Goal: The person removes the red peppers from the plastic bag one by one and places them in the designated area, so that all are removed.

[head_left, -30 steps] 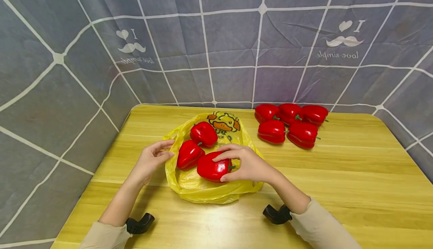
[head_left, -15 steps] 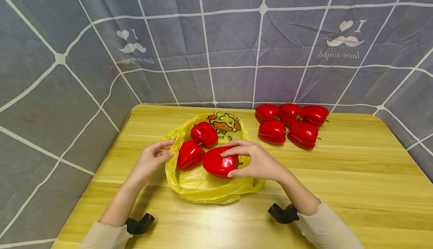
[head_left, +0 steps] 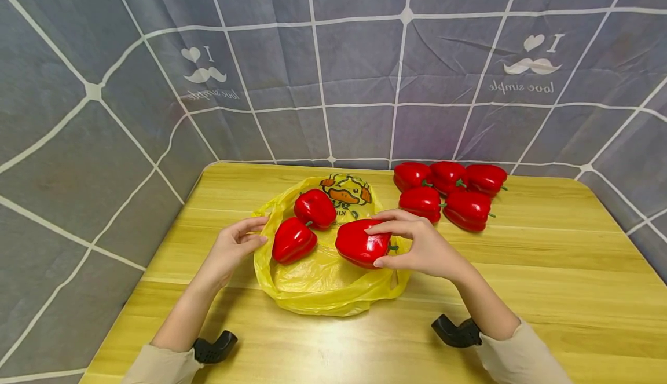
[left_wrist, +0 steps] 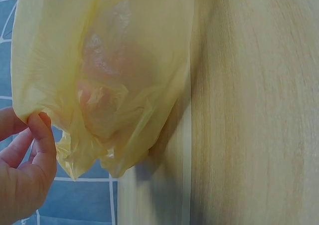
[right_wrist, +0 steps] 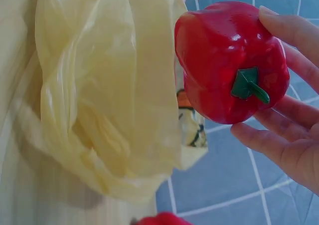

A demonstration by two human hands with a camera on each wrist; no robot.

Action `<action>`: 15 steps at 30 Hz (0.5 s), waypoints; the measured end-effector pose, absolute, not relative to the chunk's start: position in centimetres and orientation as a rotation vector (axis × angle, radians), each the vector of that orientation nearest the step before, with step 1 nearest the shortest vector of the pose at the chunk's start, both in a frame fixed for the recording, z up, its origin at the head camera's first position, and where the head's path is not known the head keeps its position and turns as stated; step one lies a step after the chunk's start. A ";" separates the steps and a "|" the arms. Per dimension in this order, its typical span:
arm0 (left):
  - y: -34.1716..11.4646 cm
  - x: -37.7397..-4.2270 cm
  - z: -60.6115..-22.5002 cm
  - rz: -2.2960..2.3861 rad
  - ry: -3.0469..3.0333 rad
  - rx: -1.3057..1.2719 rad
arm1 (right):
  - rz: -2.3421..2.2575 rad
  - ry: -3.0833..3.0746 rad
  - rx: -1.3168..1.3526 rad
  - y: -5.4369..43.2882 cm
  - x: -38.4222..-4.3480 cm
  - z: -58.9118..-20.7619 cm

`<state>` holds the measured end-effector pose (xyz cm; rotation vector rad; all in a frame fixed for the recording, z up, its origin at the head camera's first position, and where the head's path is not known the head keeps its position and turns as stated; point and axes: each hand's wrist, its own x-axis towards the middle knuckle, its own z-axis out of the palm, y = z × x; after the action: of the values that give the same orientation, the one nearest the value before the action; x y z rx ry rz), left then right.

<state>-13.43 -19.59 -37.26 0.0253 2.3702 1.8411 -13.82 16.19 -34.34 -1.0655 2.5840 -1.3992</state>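
My right hand grips a red bell pepper with a green stem, thumb on one side and fingers on the other. In the right wrist view this pepper is held up beside the bag's mouth. My left hand pinches the left rim of a yellow plastic bag, as the left wrist view of the thin film confirms. Inside the open bag lie two more red bell peppers, one nearer me and one behind it. A cartoon duck is printed on the bag's back.
Several red bell peppers lie grouped at the back right of the wooden table. A grey cloth with white lines hangs behind and at the sides. Black cameras sit on both wrists, the right one low over the table.
My right hand has carried its bell pepper rightward and slightly upward in the head view, away from the two peppers in the bag. The left hand stays at the rim.
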 end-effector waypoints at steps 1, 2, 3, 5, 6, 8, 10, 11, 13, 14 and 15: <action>-19.6 -13.4 -37.2 1.842 2.370 0.023 | -1.412 2.585 -1.057 16.5 -13.8 -34.3; -19.6 -13.4 -37.2 1.843 2.370 0.022 | -1.419 2.587 -1.049 16.7 -13.8 -34.3; -19.5 -13.4 -37.2 1.844 2.370 0.021 | -1.424 2.591 -1.042 17.0 -13.7 -34.3; -19.5 -13.4 -37.2 1.844 2.369 0.016 | -1.418 2.614 -1.024 17.5 -13.7 -34.2; -19.5 -13.4 -37.2 1.844 2.368 0.015 | -1.410 2.629 -1.012 17.8 -13.7 -34.2; -19.5 -13.4 -37.1 1.843 2.369 0.013 | -1.392 2.662 -0.990 18.2 -13.6 -34.1; -19.6 -13.4 -37.1 1.843 2.370 0.013 | -1.378 2.694 -0.978 18.7 -13.5 -34.1; -19.6 -13.4 -37.1 1.844 2.369 0.014 | -1.378 2.706 -0.975 18.9 -13.5 -34.1; -19.6 -13.4 -37.1 1.847 2.368 0.016 | -1.384 2.730 -0.980 19.4 -13.5 -34.1; -19.6 -13.4 -37.1 1.847 2.367 0.018 | -1.387 2.743 -0.989 19.6 -13.5 -34.1; -19.6 -13.4 -37.1 1.847 2.367 0.019 | -1.392 2.753 -0.990 19.9 -13.5 -34.1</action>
<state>-13.36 -19.59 -37.14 0.0194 2.3670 1.8466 -13.48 19.89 -34.08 -0.9899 2.7533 -1.3918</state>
